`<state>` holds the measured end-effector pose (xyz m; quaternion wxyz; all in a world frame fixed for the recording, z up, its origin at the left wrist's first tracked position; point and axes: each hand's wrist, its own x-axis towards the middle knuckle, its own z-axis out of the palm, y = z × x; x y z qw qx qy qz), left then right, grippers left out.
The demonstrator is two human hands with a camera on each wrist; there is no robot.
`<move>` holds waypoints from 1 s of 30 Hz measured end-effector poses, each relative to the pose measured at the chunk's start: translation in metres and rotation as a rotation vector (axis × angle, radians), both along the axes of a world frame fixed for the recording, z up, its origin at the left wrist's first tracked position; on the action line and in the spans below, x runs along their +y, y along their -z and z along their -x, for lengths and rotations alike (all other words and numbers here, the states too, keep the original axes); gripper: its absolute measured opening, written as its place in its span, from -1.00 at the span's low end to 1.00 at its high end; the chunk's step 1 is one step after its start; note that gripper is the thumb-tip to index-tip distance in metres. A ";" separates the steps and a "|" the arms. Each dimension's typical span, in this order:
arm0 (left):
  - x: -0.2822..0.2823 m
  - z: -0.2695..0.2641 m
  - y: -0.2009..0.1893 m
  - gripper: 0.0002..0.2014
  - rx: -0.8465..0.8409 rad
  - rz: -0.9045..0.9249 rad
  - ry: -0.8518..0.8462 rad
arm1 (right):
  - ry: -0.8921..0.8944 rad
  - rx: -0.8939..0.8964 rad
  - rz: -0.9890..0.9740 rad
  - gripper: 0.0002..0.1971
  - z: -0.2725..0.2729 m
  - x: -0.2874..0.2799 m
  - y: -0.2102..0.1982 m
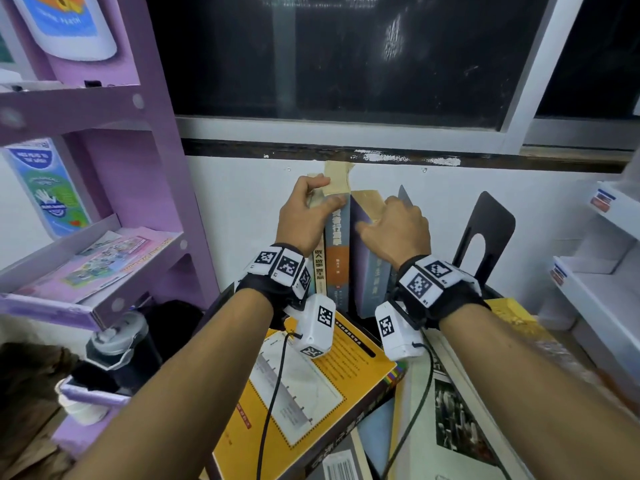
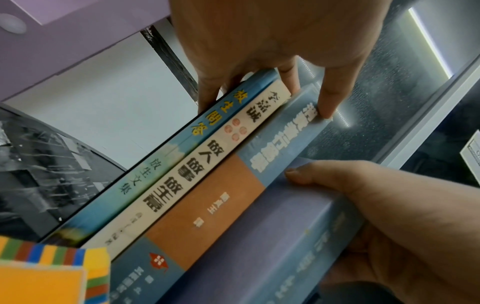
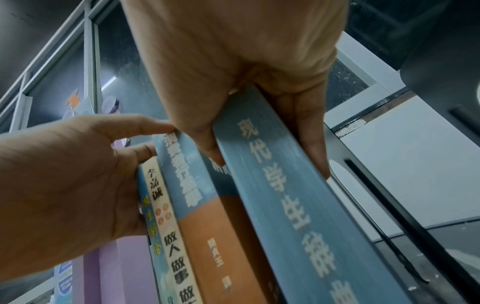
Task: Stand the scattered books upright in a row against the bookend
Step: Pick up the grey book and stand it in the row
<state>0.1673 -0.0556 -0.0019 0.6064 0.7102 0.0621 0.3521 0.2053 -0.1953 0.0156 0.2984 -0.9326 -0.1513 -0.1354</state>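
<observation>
Three books stand upright in a row by the wall: a thin blue book [image 2: 166,162], a cream-spined book [image 1: 319,271] and a blue-and-orange book [image 1: 336,258]. My left hand [image 1: 320,202] grips their tops, thumb on one side and fingers over the far side. To their right my right hand [image 1: 382,218] pinches the top of a thick blue-grey book [image 1: 372,282], held upright with its spine [image 3: 298,205] towards me, touching the blue-and-orange book. The black bookend [image 1: 485,237] stands further right, apart from the row.
Several books lie flat in front: a yellow-covered book [image 1: 332,393], a white photo book [image 1: 450,410] and another yellow book [image 1: 512,317]. A purple shelf unit [image 1: 104,237] stands on the left, white shelves [image 1: 595,282] on the right, and the wall and window behind.
</observation>
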 end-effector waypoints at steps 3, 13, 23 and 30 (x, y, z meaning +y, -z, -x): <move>0.001 -0.001 0.001 -0.66 -0.005 -0.002 -0.006 | -0.002 0.003 -0.024 -0.52 -0.001 0.003 0.005; 0.000 -0.001 0.001 -0.67 -0.020 0.009 -0.015 | -0.158 0.140 0.083 -0.38 0.004 -0.005 0.002; -0.001 0.002 -0.001 -0.67 0.011 -0.023 -0.017 | -0.311 0.202 0.226 -0.15 -0.002 -0.017 -0.001; -0.002 0.002 -0.001 -0.63 0.011 -0.020 -0.013 | -0.261 0.159 0.118 -0.12 -0.002 -0.005 0.013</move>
